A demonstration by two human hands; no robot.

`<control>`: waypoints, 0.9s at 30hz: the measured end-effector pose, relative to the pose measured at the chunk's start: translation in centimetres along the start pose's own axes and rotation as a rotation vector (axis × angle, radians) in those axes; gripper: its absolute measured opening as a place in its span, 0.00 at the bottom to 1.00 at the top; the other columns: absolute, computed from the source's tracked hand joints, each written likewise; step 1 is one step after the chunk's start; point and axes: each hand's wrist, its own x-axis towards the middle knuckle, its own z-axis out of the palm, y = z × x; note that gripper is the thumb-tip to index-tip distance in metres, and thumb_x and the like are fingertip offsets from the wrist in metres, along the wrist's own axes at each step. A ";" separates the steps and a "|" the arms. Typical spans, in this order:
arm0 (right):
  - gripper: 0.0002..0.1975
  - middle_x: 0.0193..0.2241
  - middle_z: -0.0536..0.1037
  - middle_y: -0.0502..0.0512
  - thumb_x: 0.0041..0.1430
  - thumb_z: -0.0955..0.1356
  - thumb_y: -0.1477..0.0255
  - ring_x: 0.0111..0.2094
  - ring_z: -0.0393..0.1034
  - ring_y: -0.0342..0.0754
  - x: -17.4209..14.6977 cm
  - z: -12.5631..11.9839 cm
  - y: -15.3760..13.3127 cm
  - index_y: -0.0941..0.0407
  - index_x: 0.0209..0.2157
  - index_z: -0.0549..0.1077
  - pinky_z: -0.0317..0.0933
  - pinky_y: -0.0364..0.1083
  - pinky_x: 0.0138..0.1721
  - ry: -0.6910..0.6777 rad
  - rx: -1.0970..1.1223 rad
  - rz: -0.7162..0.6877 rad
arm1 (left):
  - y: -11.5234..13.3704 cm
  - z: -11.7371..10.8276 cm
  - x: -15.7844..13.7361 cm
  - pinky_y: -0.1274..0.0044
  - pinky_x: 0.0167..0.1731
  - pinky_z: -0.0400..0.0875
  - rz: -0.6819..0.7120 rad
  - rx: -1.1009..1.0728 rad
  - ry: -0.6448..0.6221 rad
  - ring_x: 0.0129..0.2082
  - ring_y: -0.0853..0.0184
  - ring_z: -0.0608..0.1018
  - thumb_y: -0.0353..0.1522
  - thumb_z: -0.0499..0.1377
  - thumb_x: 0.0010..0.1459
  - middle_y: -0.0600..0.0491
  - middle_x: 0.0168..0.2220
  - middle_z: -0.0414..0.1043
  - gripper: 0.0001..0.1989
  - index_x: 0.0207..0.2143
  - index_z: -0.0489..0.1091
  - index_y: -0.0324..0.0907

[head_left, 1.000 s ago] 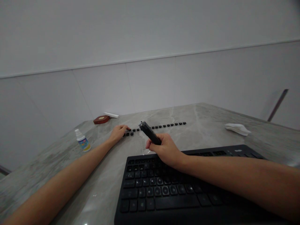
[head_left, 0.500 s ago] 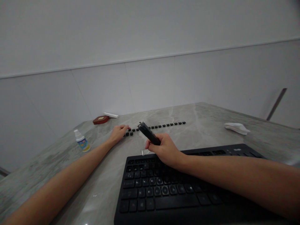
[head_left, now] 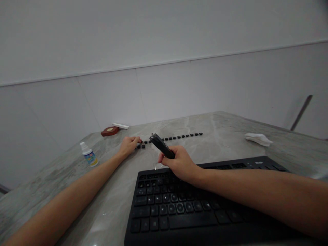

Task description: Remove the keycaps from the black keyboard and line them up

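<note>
My left hand reaches far across the table, its fingers bent together at a small black keycap at the left end of a long row. A shorter row holds another keycap just below, partly behind that hand. In my right hand is a black pen-like tool, its tip slanting up and left; a small clear piece shows under the fingers. Beneath the right wrist lies a black keyboard, with open key slots along its upper left rows. My forearm covers part of its right side.
At left a white spray bottle stands upright on the marbled table. A brown case and a white narrow box lie by the wall. A folded white cloth is at right.
Both hands keep almost the same place and hold. The whole view has shifted very slightly.
</note>
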 end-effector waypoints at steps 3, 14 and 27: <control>0.08 0.16 0.64 0.46 0.46 0.65 0.81 0.23 0.58 0.42 0.0 0.0 -0.1 0.58 0.20 0.74 0.51 0.43 0.28 -0.002 -0.005 0.006 | -0.1 0.0 0.0 0.76 0.29 0.63 -0.008 0.009 0.027 0.28 0.60 0.75 0.43 0.48 0.56 0.50 0.21 0.75 0.24 0.27 0.80 0.38; 0.08 0.16 0.64 0.46 0.45 0.65 0.82 0.22 0.57 0.41 0.0 0.0 0.0 0.58 0.21 0.74 0.51 0.43 0.27 -0.003 0.017 0.006 | -0.4 0.1 0.3 0.75 0.32 0.64 0.033 0.021 0.045 0.30 0.60 0.75 0.44 0.47 0.55 0.49 0.28 0.78 0.25 0.29 0.80 0.39; 0.08 0.15 0.62 0.45 0.45 0.65 0.82 0.22 0.56 0.41 0.0 0.0 -0.1 0.58 0.20 0.74 0.49 0.43 0.26 -0.008 0.006 0.020 | -0.9 0.5 0.4 0.76 0.26 0.59 0.043 0.025 0.038 0.21 0.64 0.70 0.44 0.48 0.55 0.53 0.16 0.67 0.25 0.27 0.79 0.38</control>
